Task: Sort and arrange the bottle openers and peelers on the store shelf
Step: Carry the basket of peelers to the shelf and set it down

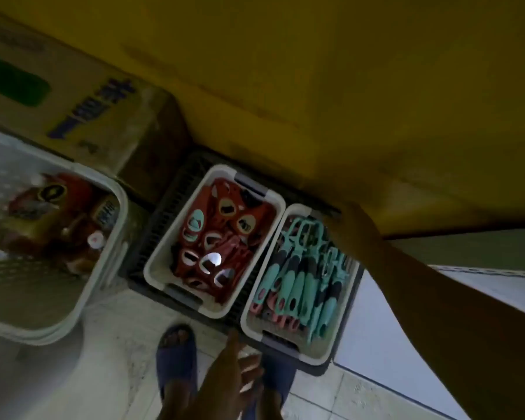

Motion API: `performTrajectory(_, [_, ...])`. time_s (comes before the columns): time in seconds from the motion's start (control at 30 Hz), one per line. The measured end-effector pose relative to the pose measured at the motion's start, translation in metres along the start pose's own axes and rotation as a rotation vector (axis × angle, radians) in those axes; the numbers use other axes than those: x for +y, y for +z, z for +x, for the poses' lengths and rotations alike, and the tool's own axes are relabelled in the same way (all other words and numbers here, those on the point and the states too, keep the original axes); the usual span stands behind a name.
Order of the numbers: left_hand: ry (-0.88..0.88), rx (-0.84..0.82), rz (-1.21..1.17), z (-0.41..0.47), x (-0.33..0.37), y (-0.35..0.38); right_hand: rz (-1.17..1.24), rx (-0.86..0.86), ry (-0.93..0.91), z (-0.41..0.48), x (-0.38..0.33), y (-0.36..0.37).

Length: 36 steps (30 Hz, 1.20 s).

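Observation:
Two white baskets stand side by side in a dark crate [152,237] on the floor. The left basket [164,253] holds several red bottle openers [222,237]. The right basket [255,304] holds several teal peelers [300,280] with dark and pink grips. My right hand [356,231] reaches in from the right and grips the crate's far right corner, beside the peeler basket; the blur hides its fingertips. My left hand [231,380] is low in the middle, its index finger straight and touching the crate's near edge, the other fingers loose and holding nothing.
A yellow shelf board [346,86] overhangs the far side. A cardboard box [73,110] lies at the left, with a clear plastic tub [115,237] of packaged goods in front of it. My feet in blue slippers [176,356] stand on the tiled floor.

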State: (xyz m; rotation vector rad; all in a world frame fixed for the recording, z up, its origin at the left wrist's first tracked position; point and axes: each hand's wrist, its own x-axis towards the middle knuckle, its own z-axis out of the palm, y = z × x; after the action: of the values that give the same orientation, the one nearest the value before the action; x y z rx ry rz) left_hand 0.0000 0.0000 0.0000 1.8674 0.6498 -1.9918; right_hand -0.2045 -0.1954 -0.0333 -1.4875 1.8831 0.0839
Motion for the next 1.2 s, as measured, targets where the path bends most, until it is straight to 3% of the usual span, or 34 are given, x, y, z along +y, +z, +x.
performTrajectory(0.13, [0.048, -0.108, -0.099, 0.02, -0.007, 0.019, -0.156, -0.161, -0.022, 0.016, 0.001, 0.01])
performTrajectory(0.3, [0.132, -0.179, -0.3, 0.031, -0.015, 0.03, -0.147, -0.247, -0.073, 0.015, -0.002, 0.0])
performTrajectory(0.6, [0.165, -0.157, -0.201, 0.017, -0.026, 0.028, -0.104, -0.226, 0.004, -0.003, 0.026, -0.005])
performTrajectory(0.83, [0.095, -0.166, -0.099, -0.038, -0.026, 0.03, -0.033, -0.236, 0.1, -0.059, 0.047, -0.058])
performTrajectory(0.93, [0.084, -0.129, -0.076, -0.08, -0.006, 0.036, 0.012, -0.187, 0.138, -0.08, 0.027, -0.093])
performTrajectory(1.03, [0.239, -0.139, -0.025, -0.128, 0.022, 0.026, 0.072, -0.172, 0.138, -0.101, -0.015, -0.127])
performTrajectory(1.2, [0.43, 0.004, 0.012, -0.237, 0.088, -0.019, 0.171, -0.192, 0.046, -0.142, -0.125, -0.17])
